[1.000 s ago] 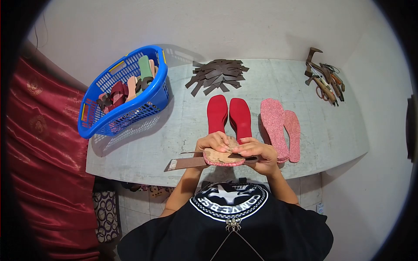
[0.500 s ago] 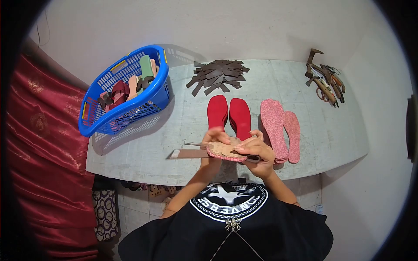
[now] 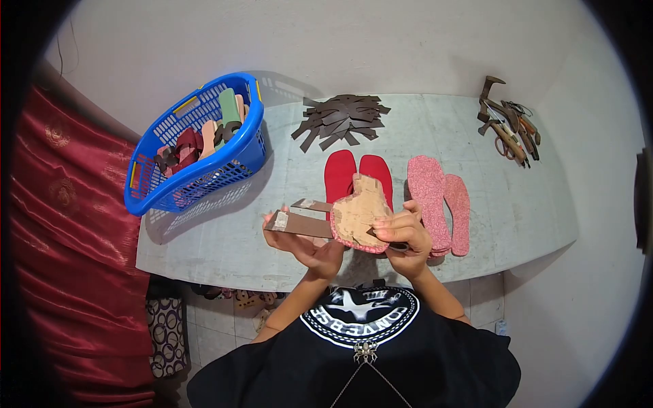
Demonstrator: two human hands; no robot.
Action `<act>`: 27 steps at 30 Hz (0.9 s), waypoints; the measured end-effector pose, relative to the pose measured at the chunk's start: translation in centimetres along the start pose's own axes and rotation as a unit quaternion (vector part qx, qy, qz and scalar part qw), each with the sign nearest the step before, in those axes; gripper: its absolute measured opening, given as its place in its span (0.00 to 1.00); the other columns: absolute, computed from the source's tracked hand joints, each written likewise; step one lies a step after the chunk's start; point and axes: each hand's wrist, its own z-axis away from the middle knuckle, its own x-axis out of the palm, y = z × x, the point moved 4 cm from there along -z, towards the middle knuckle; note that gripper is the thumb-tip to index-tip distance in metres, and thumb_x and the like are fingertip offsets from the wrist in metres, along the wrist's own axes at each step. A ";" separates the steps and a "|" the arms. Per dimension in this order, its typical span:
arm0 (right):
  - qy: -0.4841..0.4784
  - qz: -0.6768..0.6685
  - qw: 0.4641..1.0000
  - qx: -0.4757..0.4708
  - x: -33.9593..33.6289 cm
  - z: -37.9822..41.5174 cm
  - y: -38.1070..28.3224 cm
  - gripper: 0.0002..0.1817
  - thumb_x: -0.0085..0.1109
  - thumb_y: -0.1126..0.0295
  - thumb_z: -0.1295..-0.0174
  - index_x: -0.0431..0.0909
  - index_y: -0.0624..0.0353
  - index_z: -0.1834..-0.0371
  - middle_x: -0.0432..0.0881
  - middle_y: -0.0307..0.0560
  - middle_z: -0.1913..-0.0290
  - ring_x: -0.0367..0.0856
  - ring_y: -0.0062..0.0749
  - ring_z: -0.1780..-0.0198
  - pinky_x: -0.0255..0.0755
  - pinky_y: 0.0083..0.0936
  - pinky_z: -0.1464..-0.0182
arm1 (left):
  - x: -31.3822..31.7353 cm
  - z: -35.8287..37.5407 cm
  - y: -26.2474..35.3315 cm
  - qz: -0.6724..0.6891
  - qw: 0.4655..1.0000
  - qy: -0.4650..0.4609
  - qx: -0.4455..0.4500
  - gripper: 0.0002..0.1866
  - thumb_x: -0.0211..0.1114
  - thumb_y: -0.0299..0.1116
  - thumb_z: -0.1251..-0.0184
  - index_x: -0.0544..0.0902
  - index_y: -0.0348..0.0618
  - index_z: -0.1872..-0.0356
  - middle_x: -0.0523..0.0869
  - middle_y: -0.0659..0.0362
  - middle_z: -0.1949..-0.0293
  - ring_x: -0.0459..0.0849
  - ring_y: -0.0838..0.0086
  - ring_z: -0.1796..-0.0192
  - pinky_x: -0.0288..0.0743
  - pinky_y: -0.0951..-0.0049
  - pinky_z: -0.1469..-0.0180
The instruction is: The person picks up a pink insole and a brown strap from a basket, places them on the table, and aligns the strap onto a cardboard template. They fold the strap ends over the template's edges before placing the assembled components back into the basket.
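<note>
A pink-edged insole (image 3: pixel 359 207) shows its tan underside above the table's front part, with dark brown straps (image 3: pixel 303 225) sticking out to its left. My right hand (image 3: pixel 406 238) pinches the insole's right side, thumb on the tan face. Palm up, my left hand (image 3: pixel 306 248) lies under the straps with its fingers spread and not gripping. Behind the insole stand two red platform soles (image 3: pixel 340 175), partly covered by it. Pink glitter insoles (image 3: pixel 427 197) lie stacked to the right, beside my right hand.
A blue basket (image 3: pixel 197 178) holding sandals stands at the left. Dark strap pieces (image 3: pixel 343 117) are piled at the back of the table (image 3: pixel 530 224). A hammer and other hand tools (image 3: pixel 507 126) lie at the back right. A red curtain (image 3: pixel 75 258) hangs at the far left.
The insole has tilted up, so more of its tan underside shows. My left hand has let go of it and moved left, opening beneath the straps.
</note>
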 end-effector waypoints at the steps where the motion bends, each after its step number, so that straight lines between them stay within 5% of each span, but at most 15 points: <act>1: -0.007 0.011 1.000 -0.012 -0.2 -0.2 0.0 0.13 0.64 0.81 0.62 0.77 0.53 0.72 0.80 0.39 0.67 0.79 0.25 0.64 0.49 0.34 0.42 | -0.1 0.5 -0.2 -0.003 1.000 -0.021 0.001 0.51 0.74 0.37 0.62 0.51 0.36 0.37 0.54 0.51 0.45 0.57 0.63 0.41 0.59 0.61 0.47; 3: -0.021 0.005 0.999 -0.026 -0.6 -0.7 0.0 0.13 0.64 0.80 0.62 0.77 0.52 0.72 0.81 0.38 0.68 0.79 0.25 0.64 0.48 0.35 0.41 | -0.3 0.2 -0.3 -0.005 0.999 -0.044 0.002 0.48 0.74 0.35 0.62 0.55 0.37 0.37 0.56 0.51 0.45 0.58 0.63 0.41 0.61 0.60 0.48; 5: -0.036 -0.001 0.999 -0.040 -1.0 -0.9 0.2 0.12 0.65 0.80 0.62 0.78 0.51 0.73 0.81 0.38 0.68 0.79 0.25 0.64 0.47 0.36 0.40 | 0.5 -1.0 1.0 -0.005 0.968 -0.191 0.165 0.41 0.68 0.29 0.54 0.55 0.41 0.37 0.54 0.49 0.41 0.58 0.61 0.38 0.60 0.56 0.42; 6: -0.048 -0.003 0.998 -0.034 -1.3 -0.9 0.3 0.12 0.65 0.78 0.62 0.79 0.49 0.73 0.81 0.35 0.67 0.79 0.23 0.63 0.45 0.37 0.39 | 0.4 -1.3 1.0 0.005 0.967 -0.185 0.173 0.35 0.67 0.28 0.55 0.64 0.42 0.41 0.66 0.50 0.46 0.65 0.60 0.41 0.59 0.55 0.43; 9: -0.069 0.003 0.997 -0.032 -2.0 -1.0 0.7 0.12 0.66 0.76 0.63 0.81 0.46 0.73 0.82 0.31 0.67 0.79 0.21 0.62 0.43 0.37 0.38 | 0.3 -2.7 1.1 0.033 0.950 -0.245 0.189 0.28 0.70 0.34 0.63 0.75 0.47 0.53 0.79 0.61 0.55 0.74 0.64 0.49 0.48 0.62 0.45; 14: -0.116 0.024 0.992 -0.043 -2.3 -1.5 0.4 0.12 0.66 0.74 0.63 0.81 0.45 0.73 0.82 0.28 0.67 0.78 0.20 0.62 0.44 0.38 0.38 | 0.4 -4.8 2.5 0.027 0.905 -0.370 0.210 0.16 0.69 0.34 0.62 0.83 0.54 0.65 0.83 0.70 0.61 0.79 0.80 0.55 0.49 0.66 0.48; 19: -0.150 0.004 0.988 -0.048 -2.3 -1.3 0.4 0.11 0.67 0.71 0.63 0.82 0.43 0.73 0.82 0.26 0.69 0.76 0.18 0.63 0.53 0.33 0.47 | 0.2 -4.9 2.0 0.087 0.888 -0.409 0.190 0.14 0.69 0.34 0.61 0.83 0.56 0.67 0.84 0.70 0.63 0.80 0.79 0.57 0.50 0.67 0.49; 27: -0.156 -0.017 0.986 -0.050 -2.5 -1.3 -0.1 0.10 0.67 0.70 0.63 0.83 0.42 0.74 0.82 0.25 0.70 0.75 0.17 0.64 0.53 0.31 0.49 | 0.2 -5.3 2.0 0.114 0.890 -0.394 0.196 0.10 0.69 0.34 0.61 0.84 0.57 0.71 0.84 0.70 0.65 0.81 0.79 0.59 0.50 0.68 0.50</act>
